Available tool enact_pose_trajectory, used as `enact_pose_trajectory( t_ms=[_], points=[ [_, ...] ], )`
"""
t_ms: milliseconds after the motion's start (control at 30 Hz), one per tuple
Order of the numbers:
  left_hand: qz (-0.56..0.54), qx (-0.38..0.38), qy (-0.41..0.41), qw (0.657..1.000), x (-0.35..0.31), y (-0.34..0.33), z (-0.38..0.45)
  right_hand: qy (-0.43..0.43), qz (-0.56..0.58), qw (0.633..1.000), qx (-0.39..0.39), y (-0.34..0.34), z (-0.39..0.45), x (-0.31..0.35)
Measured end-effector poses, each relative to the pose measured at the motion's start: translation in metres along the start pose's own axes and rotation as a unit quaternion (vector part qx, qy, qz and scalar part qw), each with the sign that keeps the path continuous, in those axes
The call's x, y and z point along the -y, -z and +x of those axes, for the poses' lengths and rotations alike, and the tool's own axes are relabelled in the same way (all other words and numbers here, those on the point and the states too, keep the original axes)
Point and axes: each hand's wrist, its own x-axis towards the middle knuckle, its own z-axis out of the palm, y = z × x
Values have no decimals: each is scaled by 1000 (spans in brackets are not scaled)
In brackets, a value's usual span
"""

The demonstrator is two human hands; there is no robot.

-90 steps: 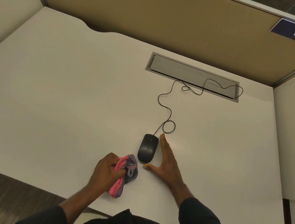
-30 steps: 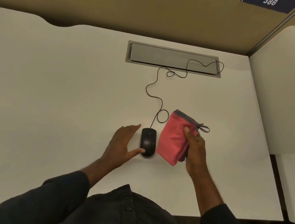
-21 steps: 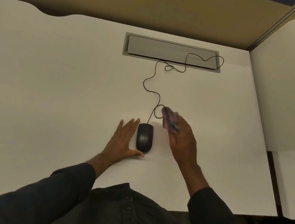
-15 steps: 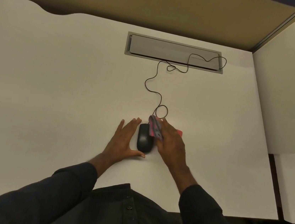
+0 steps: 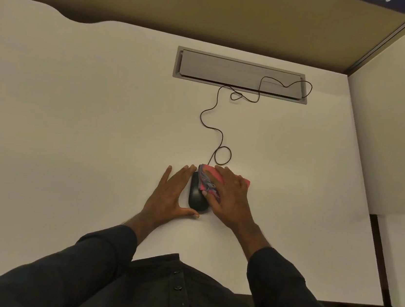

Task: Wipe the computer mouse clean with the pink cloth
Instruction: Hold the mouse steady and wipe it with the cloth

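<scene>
A black wired computer mouse (image 5: 197, 196) lies on the white desk near the front edge. My left hand (image 5: 171, 195) rests flat against the mouse's left side, fingers spread, thumb curled round its rear. My right hand (image 5: 231, 197) presses the folded pink cloth (image 5: 210, 176), which has a grey edge, onto the mouse's right and front part. Most of the cloth is hidden under that hand. The front of the mouse is covered by the cloth.
The mouse's thin black cable (image 5: 214, 129) loops back to a grey cable hatch (image 5: 239, 74) set in the desk. Tan partition walls (image 5: 214, 7) close the back, and a white side panel (image 5: 393, 125) stands on the right.
The cloth passed from my left hand to my right. My left hand settled against the mouse's left side, and my right hand brought the cloth down onto the mouse.
</scene>
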Motion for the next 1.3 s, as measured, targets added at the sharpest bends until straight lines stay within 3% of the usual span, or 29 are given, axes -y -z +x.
enact_pose_trajectory(
  t_ms=[400, 1033, 1300],
  points=[
    [39, -7, -1, 999, 2, -5, 1, -55, -5, 998, 43, -7, 6, -13],
    [60, -3, -6, 998, 3, -9, 3, -79, 23, 992, -96, -37, -20, -5],
    [56, -2, -9, 998, 6, -11, 2, -85, 34, 990, -107, -44, -38, -3]
  ],
)
